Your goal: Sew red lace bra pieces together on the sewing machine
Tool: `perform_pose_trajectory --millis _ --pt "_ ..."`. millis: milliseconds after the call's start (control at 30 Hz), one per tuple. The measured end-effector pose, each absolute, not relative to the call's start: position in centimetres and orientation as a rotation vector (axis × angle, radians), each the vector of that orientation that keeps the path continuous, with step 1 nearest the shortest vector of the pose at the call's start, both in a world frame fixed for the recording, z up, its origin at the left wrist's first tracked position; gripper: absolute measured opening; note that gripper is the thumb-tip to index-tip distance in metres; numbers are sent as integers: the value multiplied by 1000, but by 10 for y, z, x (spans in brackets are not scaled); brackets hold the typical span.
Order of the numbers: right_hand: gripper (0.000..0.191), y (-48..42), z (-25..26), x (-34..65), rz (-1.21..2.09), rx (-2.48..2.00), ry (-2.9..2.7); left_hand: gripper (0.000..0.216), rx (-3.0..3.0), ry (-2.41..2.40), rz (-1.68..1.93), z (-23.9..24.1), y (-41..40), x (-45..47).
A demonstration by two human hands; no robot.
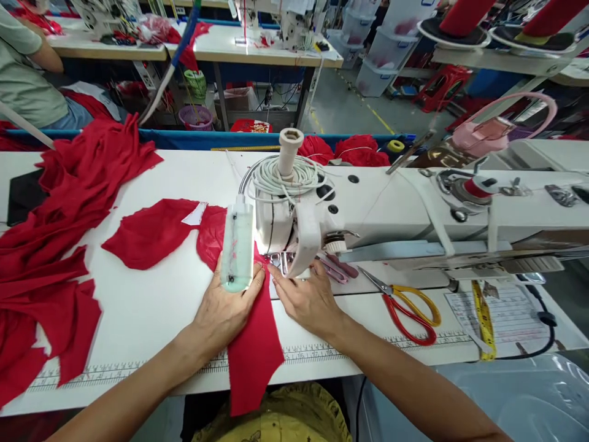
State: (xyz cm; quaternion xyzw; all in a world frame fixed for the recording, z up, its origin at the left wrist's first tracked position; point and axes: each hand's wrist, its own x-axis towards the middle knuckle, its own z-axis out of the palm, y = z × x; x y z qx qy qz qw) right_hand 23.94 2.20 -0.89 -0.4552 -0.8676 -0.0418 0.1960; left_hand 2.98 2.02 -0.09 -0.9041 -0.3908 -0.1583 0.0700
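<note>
A strip of red fabric point(255, 362) runs from the needle area of the white sewing machine point(363, 196) down over the table's front edge. My left hand point(227, 307) lies on the fabric with its thumb and fingers apart; a clear lamp-like case point(238, 245) hides some fingers. On the other side of the strip, my right hand point(310, 301) rests with fingers stretched out, fingertips at the fabric's edge near the presser foot point(281, 261). The machine head partly covers those fingers. More of the red piece point(151, 233), with a white label point(195, 214), spreads to the left.
A heap of red fabric point(69, 202) covers the table's left side. Scissors point(409, 307) with red and yellow handles lie right of my hand, near a yellow tape measure point(483, 322) and a paper sheet point(510, 313). Another person point(32, 80) sits at the upper left.
</note>
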Motion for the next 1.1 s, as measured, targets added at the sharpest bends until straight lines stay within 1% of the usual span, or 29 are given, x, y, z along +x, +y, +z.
perform_pose_trajectory --millis 133,300,567,700,867,967,1100 --pt "25 18 -12 242 -111 -1238 -2348 54 -2808 -1270 -493 -7 29 25" --pt "27 12 -7 241 5 -1044 -2422 48 -2875 -1305 -586 -12 37 21" --pt "33 14 -4 239 37 -1026 -2430 33 -2847 -1358 -614 -15 46 22" --pt "36 11 -4 239 31 -1020 -2438 34 -2861 -1326 -626 -25 47 15" --pt "41 6 -5 239 26 -1042 -2466 40 -2856 -1308 -667 -40 51 6" --pt "44 5 -5 240 24 -1047 -2497 42 -2863 -1284 -702 -42 54 4" --pt "44 4 -4 240 22 -1036 -2491 40 -2850 -1294 -715 -39 57 6"
